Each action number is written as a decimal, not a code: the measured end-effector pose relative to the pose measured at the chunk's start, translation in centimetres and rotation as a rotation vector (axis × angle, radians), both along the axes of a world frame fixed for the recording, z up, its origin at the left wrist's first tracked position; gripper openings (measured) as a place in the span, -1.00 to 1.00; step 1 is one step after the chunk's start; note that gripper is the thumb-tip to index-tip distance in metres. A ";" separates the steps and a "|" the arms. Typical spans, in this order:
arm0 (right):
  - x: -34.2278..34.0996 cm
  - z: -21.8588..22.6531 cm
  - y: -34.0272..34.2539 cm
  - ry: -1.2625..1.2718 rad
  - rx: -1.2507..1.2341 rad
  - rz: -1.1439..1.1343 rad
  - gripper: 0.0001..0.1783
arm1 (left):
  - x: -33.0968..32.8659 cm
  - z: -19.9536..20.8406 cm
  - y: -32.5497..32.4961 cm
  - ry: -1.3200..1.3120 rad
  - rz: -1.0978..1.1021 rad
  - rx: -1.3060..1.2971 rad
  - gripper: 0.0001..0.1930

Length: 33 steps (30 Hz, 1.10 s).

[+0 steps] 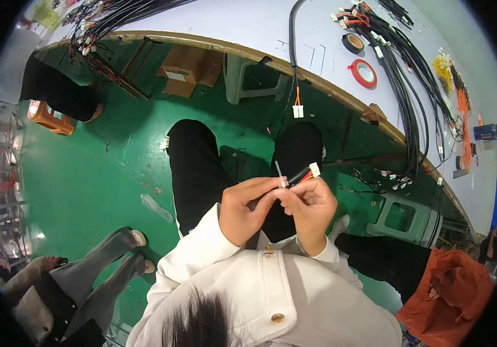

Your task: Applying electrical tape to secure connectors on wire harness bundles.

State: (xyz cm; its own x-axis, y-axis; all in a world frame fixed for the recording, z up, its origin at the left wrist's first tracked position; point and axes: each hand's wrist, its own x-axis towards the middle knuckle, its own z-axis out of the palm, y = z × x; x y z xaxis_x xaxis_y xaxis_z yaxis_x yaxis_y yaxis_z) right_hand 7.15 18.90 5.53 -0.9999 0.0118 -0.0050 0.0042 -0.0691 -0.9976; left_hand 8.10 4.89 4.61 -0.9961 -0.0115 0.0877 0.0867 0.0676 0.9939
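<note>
The floor [104, 173] is green and shiny. A long white table [248, 26] curves across the top. On the table lie bundles of black wires [404, 75], a red ring of tape [363, 73] and a black ring of tape [352, 43]. Under the table sit a brown cardboard box [185, 69] and a grey plastic stool [248, 78]. An orange crate [52, 118] is on the left. Another grey stool [404, 217] stands on the right.
</note>
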 end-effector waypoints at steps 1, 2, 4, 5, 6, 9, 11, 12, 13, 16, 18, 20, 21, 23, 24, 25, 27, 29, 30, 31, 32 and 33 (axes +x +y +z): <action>0.3 0.2 0.6 0.118 0.153 -0.046 -0.86 | 0.1 0.4 0.0 -0.073 -0.003 0.055 -0.77; 0.3 0.4 1.4 0.236 0.306 -0.091 -0.86 | -0.1 0.5 -0.3 -0.072 -0.002 0.057 -0.77; 0.1 3.2 3.5 0.381 0.455 -0.098 -0.93 | -0.3 0.5 -0.9 -0.086 -0.066 0.012 -0.78; -1.3 4.8 3.4 0.561 0.716 -0.005 -0.94 | -0.3 0.7 -0.9 -0.080 -0.107 -0.003 -0.78; -3.4 5.7 3.0 0.736 0.986 0.108 -0.92 | -0.1 0.8 -1.0 -0.087 -0.111 0.001 -0.78; -5.5 4.2 2.6 0.537 0.834 0.537 -0.85 | 0.2 1.1 -0.9 -0.043 -0.173 -0.052 -0.78; -5.9 4.6 2.9 0.400 0.746 0.627 -0.89 | 0.3 0.9 -1.1 -0.068 -0.208 -0.086 -0.78; -6.0 4.6 2.9 0.263 0.646 0.718 -0.92 | 0.4 0.8 -1.1 -0.073 -0.204 -0.086 -0.78; -6.1 3.9 3.0 0.275 0.597 0.719 -0.93 | 0.5 0.7 -1.1 -0.051 -0.239 -0.096 -0.78; -6.6 2.2 2.4 0.225 0.571 0.679 -0.93 | 0.8 0.7 -1.1 -0.087 -0.286 -0.074 -0.78; -6.4 1.2 2.1 0.211 0.552 0.679 -0.88 | 1.0 0.5 -1.3 -0.143 -0.300 -0.046 -0.79; -5.9 0.6 2.0 -0.204 0.369 0.705 -0.85 | 1.2 0.0 -1.7 -0.207 -0.303 0.006 -0.79; -5.9 0.3 2.2 -0.203 0.368 0.707 -0.85 | 1.1 0.0 -1.7 -0.207 -0.301 0.005 -0.79; -6.0 0.0 2.8 -0.403 0.113 0.670 -0.84 | 1.0 -0.1 -1.6 -0.276 -0.270 -0.019 -0.78; -6.0 0.2 2.8 -0.405 0.111 0.671 -0.84 | 1.2 -0.2 -1.4 -0.278 -0.269 -0.020 -0.78; -6.0 0.6 2.8 -0.389 0.089 0.682 -0.84 | 1.4 -0.3 -1.0 -0.276 -0.188 0.121 -0.77; -5.9 0.5 2.8 -0.374 0.064 0.686 -0.85 | 1.4 -0.3 -0.8 -0.275 -0.111 0.259 -0.76; -5.7 -0.3 2.8 -0.373 -0.046 0.661 -0.87 | 1.2 0.0 -1.1 -0.171 -0.198 0.146 -0.75; -5.7 -0.3 2.8 -0.373 -0.049 0.658 -0.87 | 1.2 0.2 -1.2 -0.173 -0.201 0.143 -0.75; -5.8 -0.3 2.9 -0.373 -0.065 0.692 -0.89 | 1.1 0.4 -1.3 -0.177 -0.239 0.093 -0.76; -5.9 -0.4 2.9 -0.373 -0.081 0.726 -0.90 | 1.1 0.5 -1.3 -0.182 -0.276 0.043 -0.77; -6.1 -0.6 3.0 -0.374 -0.084 0.721 -0.90 | 1.2 0.5 -1.2 -0.184 -0.281 0.042 -0.77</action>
State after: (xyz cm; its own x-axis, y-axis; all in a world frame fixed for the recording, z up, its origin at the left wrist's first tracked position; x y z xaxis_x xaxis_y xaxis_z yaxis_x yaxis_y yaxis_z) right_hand 1.08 21.95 4.96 -0.6936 -0.6492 -0.3122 0.4077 0.0035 -0.9131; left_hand 9.28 3.65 5.12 -0.9599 0.2659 -0.0882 -0.0846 0.0252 0.9961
